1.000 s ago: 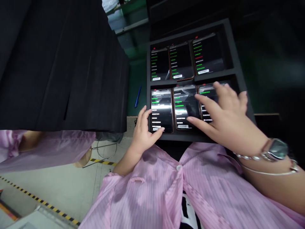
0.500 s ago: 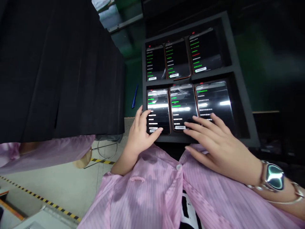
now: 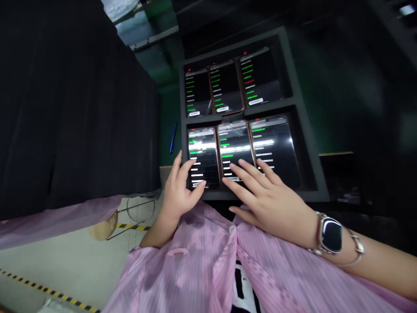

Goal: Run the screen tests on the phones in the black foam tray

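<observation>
Several lit smartphones lie in two rows in a dark tray (image 3: 312,174), their screens showing lists of green and white text. My left hand (image 3: 180,187) is at the front left phone (image 3: 208,167), fingers apart, with fingertips over its left edge and thumb near its bottom. Spread fingers of my right hand (image 3: 263,191) reach over the lower part of the front middle phone (image 3: 237,139) and the corner of the front right phone (image 3: 280,152). Whether the fingertips touch the glass I cannot tell. One line on the back right phone (image 3: 260,80) is red.
A blue pen (image 3: 173,137) lies on the green tabletop left of the tray. Black curtain (image 3: 78,108) hangs along the left side. Below it show a pink sleeve (image 3: 65,217) of another person and a round stool seat (image 3: 104,226).
The view has shifted, so the tray sits further left in the picture. My right hand has moved left relative to the phones, more over the middle one. My left hand stays at the left phone.
</observation>
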